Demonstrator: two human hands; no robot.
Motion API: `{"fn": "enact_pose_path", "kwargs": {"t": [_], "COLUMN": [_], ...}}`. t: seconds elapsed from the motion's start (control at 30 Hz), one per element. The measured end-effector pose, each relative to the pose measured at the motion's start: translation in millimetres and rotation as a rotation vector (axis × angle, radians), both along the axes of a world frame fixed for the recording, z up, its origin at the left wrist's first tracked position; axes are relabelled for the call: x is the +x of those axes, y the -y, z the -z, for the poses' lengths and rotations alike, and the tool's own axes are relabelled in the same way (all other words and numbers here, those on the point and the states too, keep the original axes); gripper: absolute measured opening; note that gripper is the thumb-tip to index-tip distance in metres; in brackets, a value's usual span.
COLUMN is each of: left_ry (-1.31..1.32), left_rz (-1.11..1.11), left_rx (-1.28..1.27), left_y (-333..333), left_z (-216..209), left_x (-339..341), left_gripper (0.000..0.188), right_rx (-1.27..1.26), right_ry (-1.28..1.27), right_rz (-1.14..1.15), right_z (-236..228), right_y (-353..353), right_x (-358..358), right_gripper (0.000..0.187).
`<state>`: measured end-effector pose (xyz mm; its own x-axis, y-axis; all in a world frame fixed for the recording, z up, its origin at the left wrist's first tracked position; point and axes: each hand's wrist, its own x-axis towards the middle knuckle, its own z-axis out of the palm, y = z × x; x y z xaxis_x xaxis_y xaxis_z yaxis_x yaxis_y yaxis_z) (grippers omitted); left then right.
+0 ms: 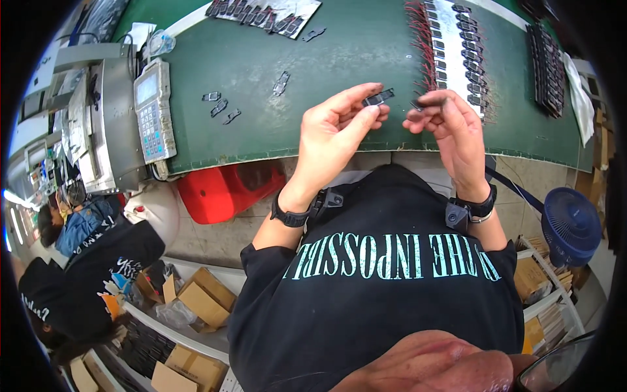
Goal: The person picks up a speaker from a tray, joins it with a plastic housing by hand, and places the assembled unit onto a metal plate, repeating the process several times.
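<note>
My left hand [336, 127] pinches a small black plastic housing [379, 97] between thumb and fingers, above the front part of the green work table. To its right my right hand [459, 127] is raised with thumb and fingertips drawn together. A tiny dark piece [417, 105] shows at those fingertips, too small to name. The two hands are a short gap apart. Similar black housings lie loose on the table to the left: one alone [281, 83] and a group with one housing [219, 108] in its middle.
The green table [241, 55] carries a white board [450, 32] with rows of small black parts and red wires. Another white sheet [304, 14] bears black parts. Stacked black trays [545, 72] stand right; a keypad device [153, 111], red stool [225, 193] and blue fan [571, 227] are nearby.
</note>
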<state>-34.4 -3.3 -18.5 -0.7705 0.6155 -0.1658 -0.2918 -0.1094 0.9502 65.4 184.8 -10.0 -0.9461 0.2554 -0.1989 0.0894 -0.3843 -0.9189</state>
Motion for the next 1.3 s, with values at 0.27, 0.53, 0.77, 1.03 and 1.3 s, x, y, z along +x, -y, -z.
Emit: {"fn": "enact_pose_path", "kwargs": {"t": [0.27, 0.53, 0.77, 1.03, 1.3], "left_ry": [-0.128, -0.177, -0.016, 0.000, -0.101], "left_rz": [0.034, 0.038, 0.013, -0.023, 0.097], "left_rx": [-0.082, -0.090, -0.010, -0.041, -0.099], "left_y": [0.6, -3.2, -5.1, -5.9, -6.5], "left_z": [4.0, 3.4, -0.1, 1.5, -1.1], "left_x": [0.2, 0.7, 4.2, 3.5, 1.9], "left_gripper": [0.031, 0.031, 0.034, 0.035, 0.034], "right_rx": [0.251, 0.202, 0.345, 0.365, 0.689], "right_ry": [-0.009, 0.052, 0.101, 0.049, -0.024], "right_rz": [0.047, -0.101, -0.079, -0.024, -0.135], "right_z": [-8.7, -10.0, -7.0, -6.5, -21.6], "right_y": [8.2, 9.3, 16.2, 12.7, 4.7], "right_x": [-5.5, -10.0, -7.9, -7.5, -19.6], "right_gripper": [0.016, 0.018, 0.018, 0.018, 0.015]}}
